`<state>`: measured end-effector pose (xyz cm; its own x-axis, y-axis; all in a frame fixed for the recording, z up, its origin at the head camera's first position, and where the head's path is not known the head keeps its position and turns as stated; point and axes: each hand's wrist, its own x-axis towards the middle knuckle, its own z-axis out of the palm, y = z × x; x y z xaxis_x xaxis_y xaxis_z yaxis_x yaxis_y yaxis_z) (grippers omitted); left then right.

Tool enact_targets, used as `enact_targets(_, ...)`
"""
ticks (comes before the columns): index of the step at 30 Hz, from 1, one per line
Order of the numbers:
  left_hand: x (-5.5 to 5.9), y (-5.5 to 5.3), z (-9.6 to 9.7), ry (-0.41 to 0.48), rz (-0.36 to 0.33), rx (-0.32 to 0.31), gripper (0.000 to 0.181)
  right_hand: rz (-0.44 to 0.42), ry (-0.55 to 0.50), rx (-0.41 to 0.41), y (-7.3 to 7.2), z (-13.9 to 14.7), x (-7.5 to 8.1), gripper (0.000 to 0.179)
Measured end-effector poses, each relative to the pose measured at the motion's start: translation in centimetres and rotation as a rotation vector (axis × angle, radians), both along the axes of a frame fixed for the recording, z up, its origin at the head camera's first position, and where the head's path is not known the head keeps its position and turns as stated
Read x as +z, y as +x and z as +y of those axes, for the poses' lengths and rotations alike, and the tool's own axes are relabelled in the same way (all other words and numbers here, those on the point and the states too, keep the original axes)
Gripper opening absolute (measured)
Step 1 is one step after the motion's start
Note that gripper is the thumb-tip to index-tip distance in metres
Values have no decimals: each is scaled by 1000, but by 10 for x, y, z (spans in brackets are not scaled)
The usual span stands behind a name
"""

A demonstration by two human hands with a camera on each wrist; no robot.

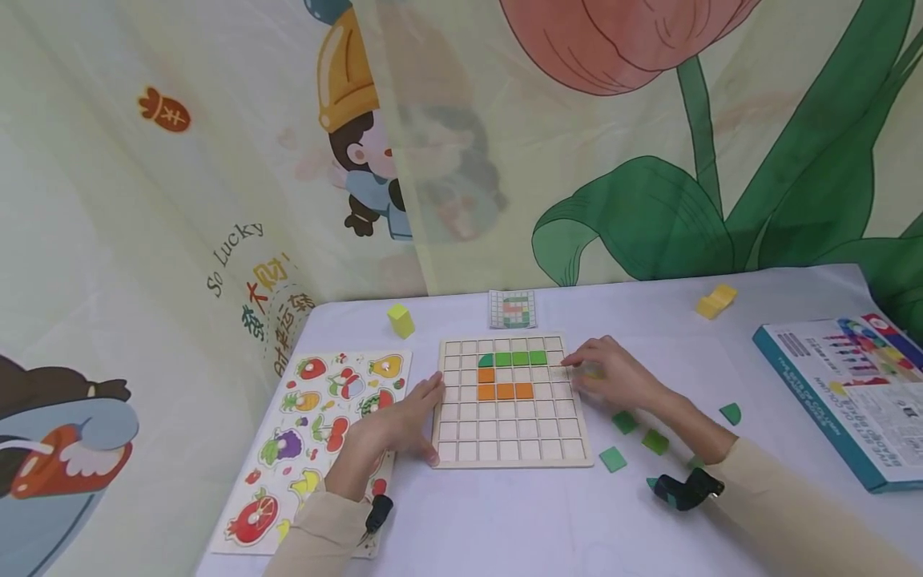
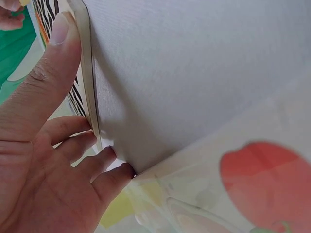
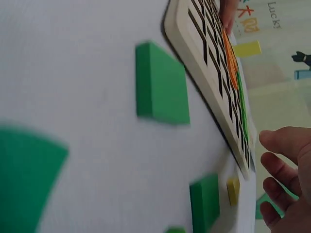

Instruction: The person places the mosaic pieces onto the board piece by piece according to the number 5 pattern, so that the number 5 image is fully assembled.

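A wooden grid board point(image 1: 512, 454) lies flat on the table. A teal quarter-round tile point(image 1: 486, 361), a row of green square tiles point(image 1: 521, 358) and several orange tiles point(image 1: 505, 391) fill some of its cells. My left hand point(image 1: 404, 417) touches the board's left edge, its thumb along the rim in the left wrist view and its other fingers spread loosely. At the board's right edge is my right hand point(image 1: 613, 373), its fingers bent slightly with nothing between them in the right wrist view. Loose green tiles point(image 3: 163, 87) lie close by, with a yellow piece point(image 3: 233, 190) farther off.
A fruit puzzle board point(image 1: 241, 481) lies on the left, partly under my left forearm. Behind the grid is a pattern card point(image 1: 513, 309). Yellow blocks point(image 1: 401, 320) stand at the back left and right. A teal-edged box point(image 1: 822, 409) sits far right; a printed curtain hangs behind.
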<state>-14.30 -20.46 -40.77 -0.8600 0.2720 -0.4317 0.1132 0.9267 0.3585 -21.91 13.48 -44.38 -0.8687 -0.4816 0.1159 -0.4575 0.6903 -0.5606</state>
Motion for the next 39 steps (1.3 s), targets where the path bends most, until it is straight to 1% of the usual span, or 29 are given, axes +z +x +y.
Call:
enact_targets(3, 0, 0, 0, -9, 1, 3, 108, -1, 66, 24, -6, 19, 2, 31)
enact_targets(6, 1, 1, 0, -2, -1, 9, 108, -15, 135, 53, -8, 30, 2, 34)
enact_targets(9, 1, 1, 0, 8, -4, 11, 107, 5, 172, 61, -8, 35, 0, 29)
enact_targets(12, 0, 0, 0, 11, -7, 9, 107, 60, 186, 26, -6, 37, -2, 23)
enact_targets(15, 0, 0, 1, 9, -5, 9, 107, 104, 203, -27, -3, 38, -3, 17)
enact_targets(17, 1, 0, 1, 7, -3, 11, 107, 121, 221, -65, -1, 39, -4, 18)
enact_targets(21, 1, 0, 1, 10, -1, 17, 107, 147, 244, -116, 2, 41, -7, 25)
enact_targets(23, 1, -1, 1, 9, -2, 17, 108, 155, 238, -126, 3, 43, -9, 27)
enact_targets(25, 0, -1, 2, 8, -3, 17, 108, 133, 213, -124, 3, 44, -10, 27)
enact_targets(30, 0, -1, 2, 5, -4, 14, 107, 0, 111, -70, 1, 51, -13, 38)
enact_targets(33, 1, -1, 2, 5, -5, 15, 107, -50, 69, -51, 1, 54, -14, 39)
enact_targets(39, 2, -1, 3, -2, -4, 20, 107, -62, 7, -53, 1, 54, -16, 31)
